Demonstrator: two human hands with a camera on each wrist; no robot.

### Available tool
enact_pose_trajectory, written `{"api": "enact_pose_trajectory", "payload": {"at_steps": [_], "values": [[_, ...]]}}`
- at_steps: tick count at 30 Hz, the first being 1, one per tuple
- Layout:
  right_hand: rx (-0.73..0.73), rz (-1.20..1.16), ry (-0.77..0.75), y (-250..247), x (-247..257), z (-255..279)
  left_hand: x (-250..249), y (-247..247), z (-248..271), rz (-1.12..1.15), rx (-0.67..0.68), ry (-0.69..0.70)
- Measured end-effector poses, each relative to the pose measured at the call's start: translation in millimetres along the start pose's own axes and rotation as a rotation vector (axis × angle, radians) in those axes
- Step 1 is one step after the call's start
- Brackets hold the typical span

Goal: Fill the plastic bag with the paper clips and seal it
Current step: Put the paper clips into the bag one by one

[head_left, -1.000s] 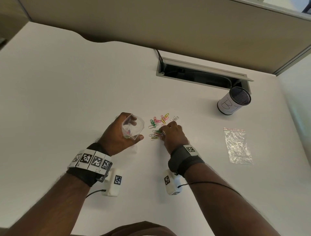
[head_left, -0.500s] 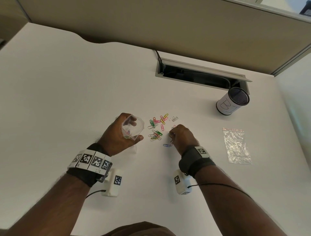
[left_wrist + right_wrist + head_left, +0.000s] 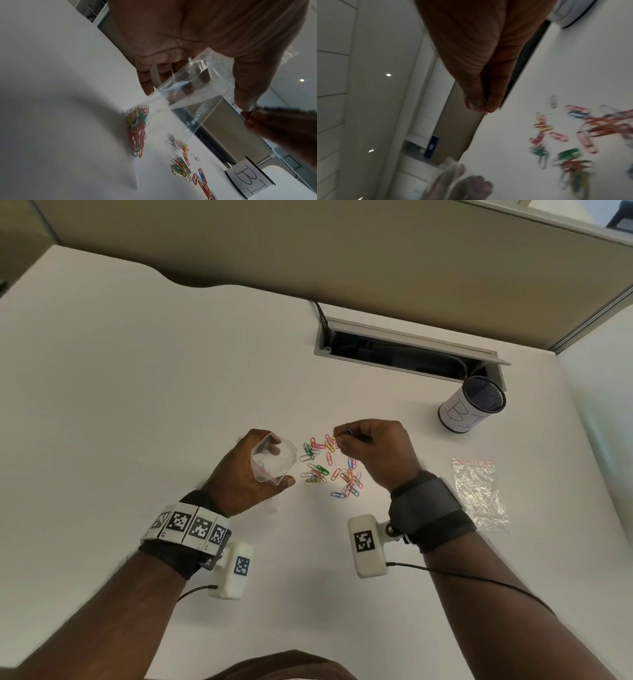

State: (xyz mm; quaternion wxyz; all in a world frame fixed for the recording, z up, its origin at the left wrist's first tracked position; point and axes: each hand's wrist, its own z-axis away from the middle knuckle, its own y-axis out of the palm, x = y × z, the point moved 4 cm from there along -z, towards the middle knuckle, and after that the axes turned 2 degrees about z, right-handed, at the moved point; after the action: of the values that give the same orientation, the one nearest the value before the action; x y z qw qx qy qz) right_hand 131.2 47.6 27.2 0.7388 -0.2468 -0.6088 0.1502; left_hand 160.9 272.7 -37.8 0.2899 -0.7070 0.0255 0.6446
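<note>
My left hand holds a clear plastic bag with its mouth held wide, fingers inside the rim and thumb outside. In the left wrist view the plastic bag stands on the white desk with several coloured clips at its bottom. Loose coloured paper clips lie scattered on the desk between my hands. My right hand is raised above them, a little right of the bag's mouth. In the right wrist view its thumb and fingertips pinch a few paper clips, red and blue wire showing.
A second, flat plastic bag with a red strip lies on the desk to the right. A mesh cup with a white label stands at the back right, by an open cable slot. A partition wall runs behind the desk.
My right hand has pinched up clips from the desk, lifted and swung left toward the bag. The loose clips are more spread out. My left hand and the bag have stayed put.
</note>
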Motion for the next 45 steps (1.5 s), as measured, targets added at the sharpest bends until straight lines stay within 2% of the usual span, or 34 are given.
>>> {"api": "enact_pose_trajectory", "payload": {"at_steps": [6, 19, 27, 30, 34, 37, 41, 43, 45], "values": [[0.078, 0.029, -0.178, 23.0, 59.3, 12.0, -2.9, 4.4, -1.4, -0.017, 0.022, 0.001], [0.252, 0.385, -0.263, 60.0, 74.4, 18.2, -9.6, 8.3, -1.0, -0.003, 0.037, 0.061], [0.182, 0.25, -0.295, 55.4, 77.3, 22.0, -5.3, 6.5, -1.9, 0.016, 0.013, 0.038], [0.111, 0.198, -0.32, 41.5, 79.0, 18.9, -3.0, 5.8, -3.0, 0.013, 0.021, 0.041], [-0.019, 0.189, -0.238, 12.7, 49.9, 1.8, -0.4, -0.2, -2.3, 0.031, 0.006, 0.034], [-0.06, 0.302, -0.076, -2.6, -2.0, -10.3, 2.6, -5.3, -2.2, 0.034, -0.007, 0.035], [0.072, 0.461, 0.207, 1.8, -79.7, -3.7, 5.3, -8.0, -1.8, 0.034, -0.017, 0.032], [0.137, 0.512, 0.256, 9.2, -100.5, 7.2, 5.5, -7.7, -2.1, 0.034, -0.018, 0.031], [0.144, 0.579, 0.238, 14.0, -107.7, 15.2, 6.1, -6.7, -1.7, 0.034, -0.013, 0.03]]}}
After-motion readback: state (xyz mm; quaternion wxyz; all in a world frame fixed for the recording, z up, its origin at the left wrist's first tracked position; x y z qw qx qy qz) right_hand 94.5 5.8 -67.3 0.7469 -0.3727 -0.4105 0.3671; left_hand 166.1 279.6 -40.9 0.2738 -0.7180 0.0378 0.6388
